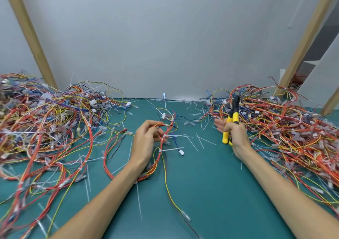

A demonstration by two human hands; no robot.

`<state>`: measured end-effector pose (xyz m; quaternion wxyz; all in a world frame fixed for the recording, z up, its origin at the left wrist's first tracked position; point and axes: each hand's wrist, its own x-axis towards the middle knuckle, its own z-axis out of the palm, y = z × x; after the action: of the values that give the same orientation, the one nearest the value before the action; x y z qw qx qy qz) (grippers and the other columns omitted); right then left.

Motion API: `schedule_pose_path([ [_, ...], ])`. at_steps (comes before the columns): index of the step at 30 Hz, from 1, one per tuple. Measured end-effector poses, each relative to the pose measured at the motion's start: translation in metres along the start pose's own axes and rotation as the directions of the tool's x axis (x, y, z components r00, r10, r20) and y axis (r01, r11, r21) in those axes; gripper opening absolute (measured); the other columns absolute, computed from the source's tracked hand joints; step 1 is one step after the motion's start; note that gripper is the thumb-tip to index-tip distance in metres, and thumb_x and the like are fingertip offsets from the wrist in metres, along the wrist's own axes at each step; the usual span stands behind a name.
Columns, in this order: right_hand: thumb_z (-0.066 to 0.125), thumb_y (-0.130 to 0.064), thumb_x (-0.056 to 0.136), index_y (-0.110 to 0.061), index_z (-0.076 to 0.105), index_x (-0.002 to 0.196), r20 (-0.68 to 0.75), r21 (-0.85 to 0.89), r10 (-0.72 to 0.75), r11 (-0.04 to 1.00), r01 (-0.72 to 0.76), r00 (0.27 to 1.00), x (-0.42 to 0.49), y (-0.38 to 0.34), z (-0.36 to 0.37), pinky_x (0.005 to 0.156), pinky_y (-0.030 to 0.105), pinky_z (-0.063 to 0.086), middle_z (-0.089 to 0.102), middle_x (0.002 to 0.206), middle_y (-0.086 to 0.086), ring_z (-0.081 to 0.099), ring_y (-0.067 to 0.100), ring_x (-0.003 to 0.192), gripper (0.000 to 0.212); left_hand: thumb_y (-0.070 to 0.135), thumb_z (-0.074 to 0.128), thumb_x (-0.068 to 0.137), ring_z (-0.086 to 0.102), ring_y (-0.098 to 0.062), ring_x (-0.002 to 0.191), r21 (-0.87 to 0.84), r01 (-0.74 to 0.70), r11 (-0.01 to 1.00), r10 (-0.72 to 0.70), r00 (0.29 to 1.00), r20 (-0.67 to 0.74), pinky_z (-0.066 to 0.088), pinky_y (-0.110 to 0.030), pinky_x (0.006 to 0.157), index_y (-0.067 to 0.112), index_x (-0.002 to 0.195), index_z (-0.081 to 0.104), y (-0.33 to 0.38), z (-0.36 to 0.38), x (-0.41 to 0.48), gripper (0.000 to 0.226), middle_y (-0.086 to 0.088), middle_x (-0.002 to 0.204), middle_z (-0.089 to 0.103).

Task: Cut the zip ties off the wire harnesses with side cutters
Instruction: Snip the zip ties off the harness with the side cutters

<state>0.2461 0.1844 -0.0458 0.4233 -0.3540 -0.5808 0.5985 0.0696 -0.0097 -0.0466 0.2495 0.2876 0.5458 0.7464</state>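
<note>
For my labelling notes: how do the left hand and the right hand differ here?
The left hand holds a harness; the right hand grips yellow cutters. The left hand is over the mat's middle; the right hand is beside the right pile, cutters pointing up. Both are bare.

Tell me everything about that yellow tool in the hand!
Those are side cutters, with two yellow handles that look rubbery and a black, metal-looking head. The right hand grips the handles and holds the tool upright, head pointing up and away, lifted off the teal mat. The handle ends stick out below the hand. Behind it lies a pile of wire harnesses. The blades are too blurry to tell whether they are open.
</note>
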Motion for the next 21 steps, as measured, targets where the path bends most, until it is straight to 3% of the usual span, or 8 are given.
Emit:
schedule_pose_path([
  [5,0.049,-0.008,0.054,-0.002,0.056,0.086,0.024,-0.012,-0.049,0.999,0.049,0.999,0.001,0.005,0.002,0.081,0.037,0.055,0.076,0.091,0.008,0.073,0.026,0.092,0.033,-0.003,0.048,0.09,0.064,-0.023,0.075,0.192,-0.02,0.981,0.016,1.0,0.022,0.053,-0.026,0.06,0.008,0.093,0.066,-0.004,-0.001,0.002,0.021,-0.002,0.075,0.066],
  [8,0.05,-0.01,0.059,-0.007,0.058,0.089,0.051,-0.053,-0.074,0.996,0.076,0.996,-0.002,0.004,-0.001,0.06,0.033,0.055,0.073,0.078,0.009,0.072,0.025,0.074,0.031,0.005,0.057,0.089,0.068,-0.014,0.089,0.438,-0.1,0.893,0.039,0.988,0.147,0.051,-0.03,0.079,0.018,0.094,0.068,-0.002,-0.003,0.003,0.018,0.005,0.087,0.073],
  [10,0.051,-0.012,0.062,-0.009,0.059,0.089,0.09,-0.084,-0.085,0.992,0.092,0.992,-0.005,0.003,-0.001,0.055,0.033,0.052,0.069,0.073,0.009,0.066,0.024,0.062,0.028,0.011,0.062,0.09,0.067,-0.016,0.098,0.509,-0.117,0.853,-0.016,0.968,0.249,0.05,-0.033,0.087,0.021,0.096,0.068,0.002,-0.004,0.005,0.013,0.001,0.097,0.074],
  [14,0.053,-0.017,0.067,-0.009,0.06,0.092,0.136,-0.049,-0.098,0.993,0.105,0.986,-0.009,-0.004,0.002,0.055,0.031,0.052,0.067,0.077,0.009,0.064,0.023,0.06,0.026,0.008,0.059,0.095,0.069,-0.014,0.092,0.426,-0.03,0.904,-0.132,0.929,0.345,0.051,-0.019,0.074,0.009,0.111,0.065,0.013,-0.013,0.01,0.018,-0.007,0.102,0.074],
  [16,0.055,-0.018,0.073,-0.007,0.062,0.094,0.155,0.035,-0.072,0.997,0.067,0.985,-0.012,-0.006,0.004,0.059,0.033,0.055,0.065,0.079,0.01,0.064,0.022,0.061,0.024,0.001,0.052,0.098,0.069,-0.017,0.086,0.323,0.06,0.945,-0.184,0.911,0.37,0.055,-0.021,0.071,0.003,0.116,0.062,0.017,-0.018,0.012,0.021,-0.013,0.104,0.072],
  [19,0.047,-0.009,0.09,-0.005,0.058,0.097,0.242,0.232,0.042,0.967,-0.1,0.969,-0.018,-0.009,0.014,0.064,0.036,0.057,0.067,0.085,0.015,0.067,0.026,0.068,0.014,-0.007,0.043,0.098,0.07,-0.023,0.083,0.129,0.184,0.974,-0.22,0.903,0.368,0.058,-0.029,0.073,0.002,0.117,0.059,0.021,-0.02,0.015,0.027,-0.014,0.103,0.071],
  [21,0.045,-0.004,0.09,-0.006,0.055,0.098,0.325,0.308,0.105,0.928,-0.21,0.94,-0.025,-0.011,0.024,0.065,0.035,0.059,0.071,0.092,0.018,0.071,0.03,0.079,0.013,-0.008,0.043,0.097,0.069,-0.021,0.082,0.031,0.252,0.967,-0.246,0.902,0.355,0.058,-0.031,0.072,0.003,0.117,0.06,0.023,-0.018,0.017,0.029,-0.011,0.102,0.071],
])
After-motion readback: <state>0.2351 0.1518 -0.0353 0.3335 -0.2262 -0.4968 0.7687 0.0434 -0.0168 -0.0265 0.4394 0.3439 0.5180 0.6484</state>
